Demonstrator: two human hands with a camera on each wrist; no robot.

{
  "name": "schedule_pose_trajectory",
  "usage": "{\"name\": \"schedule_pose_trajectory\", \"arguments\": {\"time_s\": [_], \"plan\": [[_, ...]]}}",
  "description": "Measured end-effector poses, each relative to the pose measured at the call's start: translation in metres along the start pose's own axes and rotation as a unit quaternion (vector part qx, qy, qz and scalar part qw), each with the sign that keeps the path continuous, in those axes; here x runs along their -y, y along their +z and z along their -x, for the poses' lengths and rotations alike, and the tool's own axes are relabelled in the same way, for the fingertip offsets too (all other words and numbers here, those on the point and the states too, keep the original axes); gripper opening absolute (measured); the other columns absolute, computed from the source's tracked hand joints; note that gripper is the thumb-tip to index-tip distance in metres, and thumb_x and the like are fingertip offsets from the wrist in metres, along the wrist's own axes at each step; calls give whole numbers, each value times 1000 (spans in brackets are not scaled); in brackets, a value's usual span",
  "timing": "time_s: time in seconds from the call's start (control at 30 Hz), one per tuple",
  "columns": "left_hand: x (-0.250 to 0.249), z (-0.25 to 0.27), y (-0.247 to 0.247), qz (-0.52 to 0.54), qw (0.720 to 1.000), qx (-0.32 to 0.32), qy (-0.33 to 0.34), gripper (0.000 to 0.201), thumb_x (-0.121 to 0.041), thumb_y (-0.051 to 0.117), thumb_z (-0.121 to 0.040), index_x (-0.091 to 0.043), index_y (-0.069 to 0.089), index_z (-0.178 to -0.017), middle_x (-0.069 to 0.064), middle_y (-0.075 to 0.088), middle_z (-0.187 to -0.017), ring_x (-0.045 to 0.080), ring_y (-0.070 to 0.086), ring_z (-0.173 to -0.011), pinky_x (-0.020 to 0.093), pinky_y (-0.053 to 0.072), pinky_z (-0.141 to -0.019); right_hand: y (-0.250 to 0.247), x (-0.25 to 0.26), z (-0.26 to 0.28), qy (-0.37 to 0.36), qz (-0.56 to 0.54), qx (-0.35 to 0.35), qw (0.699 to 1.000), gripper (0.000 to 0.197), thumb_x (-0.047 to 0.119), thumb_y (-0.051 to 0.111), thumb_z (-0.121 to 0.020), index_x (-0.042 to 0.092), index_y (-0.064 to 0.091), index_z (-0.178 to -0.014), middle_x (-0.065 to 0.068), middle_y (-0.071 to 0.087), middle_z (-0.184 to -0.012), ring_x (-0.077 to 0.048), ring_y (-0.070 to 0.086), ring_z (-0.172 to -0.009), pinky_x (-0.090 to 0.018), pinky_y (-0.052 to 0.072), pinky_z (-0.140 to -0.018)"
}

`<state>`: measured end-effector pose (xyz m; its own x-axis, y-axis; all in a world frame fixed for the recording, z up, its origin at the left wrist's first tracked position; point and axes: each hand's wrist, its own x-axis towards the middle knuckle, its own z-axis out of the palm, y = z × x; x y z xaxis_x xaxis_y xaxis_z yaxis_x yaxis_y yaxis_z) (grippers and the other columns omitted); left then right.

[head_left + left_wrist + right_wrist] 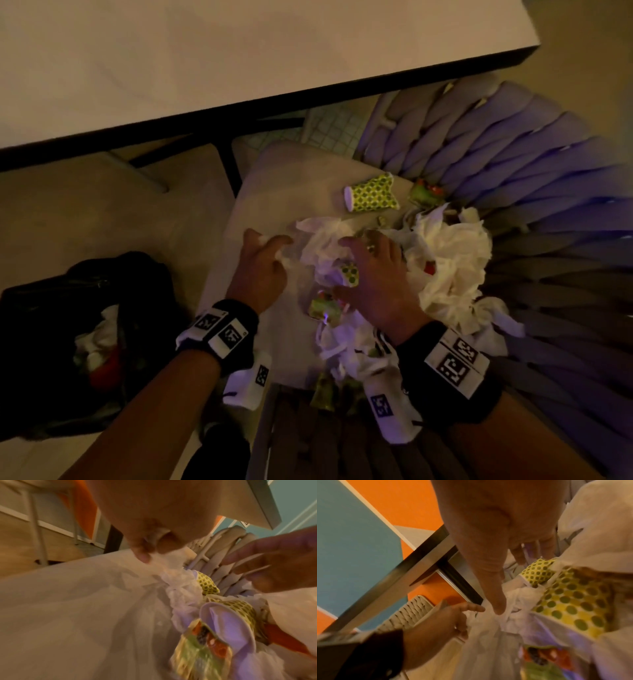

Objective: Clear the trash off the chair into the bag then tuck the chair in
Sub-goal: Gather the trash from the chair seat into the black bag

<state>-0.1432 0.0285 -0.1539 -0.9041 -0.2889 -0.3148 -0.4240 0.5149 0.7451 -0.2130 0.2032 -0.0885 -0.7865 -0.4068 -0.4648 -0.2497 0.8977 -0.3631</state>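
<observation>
On the chair's beige seat cushion (270,178) lies a heap of crumpled white tissues (452,253) and dotted paper cups (371,193). The left hand (262,267) pinches a tissue edge; the right hand (376,274) spreads flat on the heap. The black bag (51,308) stands on the floor, left.

Head view looks steeply down from above the chair seat (270,192), table (205,68) across upper frame, bag (51,308) lower left. Left wrist view sits low, almost on the seat, facing the trash pile (214,615) at right. Right wrist view, blurred, seems tilted up past the table edge (388,582). All share the pile.
</observation>
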Motion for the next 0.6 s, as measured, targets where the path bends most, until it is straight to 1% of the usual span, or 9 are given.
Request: {"name": "schedule_pose_trajectory", "arguments": {"time_s": [0.1,0.17,0.27,0.3,0.37,0.4,0.47,0.53,0.6], "plan": [[-24,-19,15,-75,996,14,-55,67,-33,47,-66,-14,46,-131,18,30,-126,37,36,-118,43,36,-105,-2,-14,-2,55,98,34,993,94,55,72,-65,27,27,-142,-21,12,-152,-42,15,-139,-51,27,-106],[-34,-34,30,-108,991,40,-63,82,-55,58,-70,-20,32,-140,16,28,-131,37,33,-120,47,37,-104,6,-22,-5,73,128,33,989,94,55,75,-61,21,34,-139,-27,21,-149,-47,27,-133,-51,31,-100],[-44,-53,49,-142,986,60,-58,98,-64,68,-65,-37,16,-144,13,23,-135,36,32,-119,48,39,-101,14,-29,-9,88,172,18,981,80,52,82,-43,17,60,-111,-24,57,-110,-40,58,-93,-43,45,-77],[-45,-58,55,-151,985,64,-50,98,-63,70,-64,-40,17,-143,13,23,-134,36,32,-118,47,39,-99,16,-30,-9,91,179,13,980,73,51,82,-37,19,64,-100,-20,61,-96,-36,60,-80,-39,46,-70],[-47,-65,63,-164,982,83,-46,93,-61,70,-64,-44,21,-141,13,22,-133,38,31,-118,47,40,-99,18,-34,-9,76,180,-9,981,61,45,82,-37,20,65,-90,-16,61,-86,-33,60,-71,-36,45,-66],[-47,-68,66,-170,979,102,-54,89,-61,69,-65,-45,23,-140,13,18,-137,39,30,-120,47,39,-100,17,-34,-8,70,176,-21,982,57,43,82,-41,19,65,-91,-17,60,-87,-35,59,-74,-37,44,-67],[-44,-70,70,-190,969,143,-70,77,-57,66,-72,-43,29,-138,13,8,-146,40,25,-125,47,36,-104,11,-33,-6,66,130,-9,989,64,42,80,-52,17,60,-107,-22,56,-107,-40,55,-95,-44,40,-79],[-37,-71,70,-204,965,151,-59,57,-43,62,-82,-32,41,-134,16,5,-150,42,25,-128,47,34,-106,4,-34,-4,61,102,18,993,73,46,72,-64,22,45,-128,-21,41,-130,-40,40,-118,-47,31,-94],[-28,-70,68,-182,974,132,-37,43,-25,55,-89,-16,47,-130,22,13,-148,42,30,-128,43,33,-108,-4,-35,-2,77,64,32,994,74,48,68,-69,28,36,-134,-16,33,-136,-37,32,-126,-47,26,-101]]}}
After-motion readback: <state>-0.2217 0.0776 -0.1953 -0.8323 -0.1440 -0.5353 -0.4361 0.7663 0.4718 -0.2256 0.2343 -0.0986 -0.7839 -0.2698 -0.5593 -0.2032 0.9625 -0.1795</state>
